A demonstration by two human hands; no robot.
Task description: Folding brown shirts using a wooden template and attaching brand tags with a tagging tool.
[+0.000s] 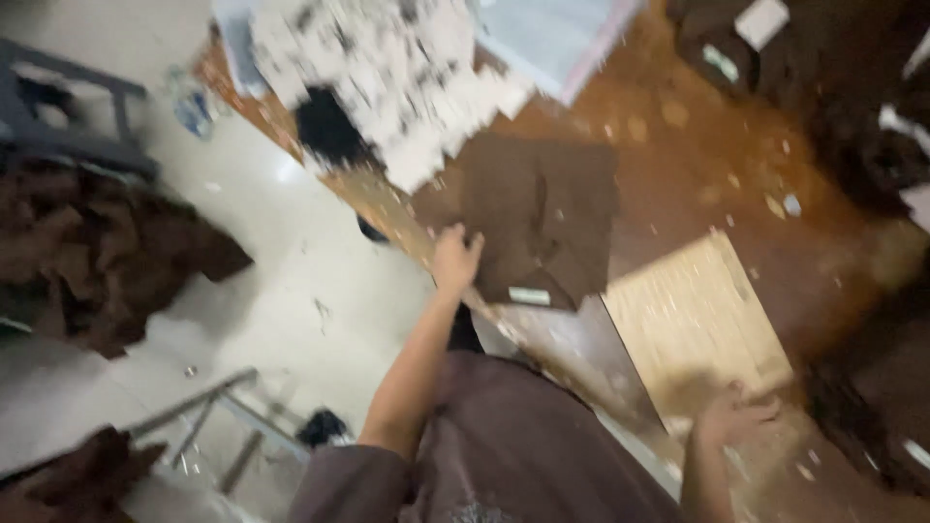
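The left hand (455, 258), fingers spread and curled, presses on the near left edge of a folded dark brown fabric piece (538, 218) lying on a worn wooden worktable (697, 165), close to the table's edge. Whether the fingers pinch the cloth or merely rest on it cannot be told through the motion blur. The left arm reaches forward nearly straight from a brown sleeve. The right hand (733, 416) hovers low over the table, fingers loosely bent and holding nothing, just beside a pale wooden board (693, 324). The fabric looks soft, light and limp, likely to sag and unfold if lifted by one corner; a hold along the folded edge or flat under the stack would probably keep it together. A white label (529, 295) shows at its near edge. Behind it lies a speckled white cloth (387, 77); more brown cloth (107, 252) is heaped by the pale floor.
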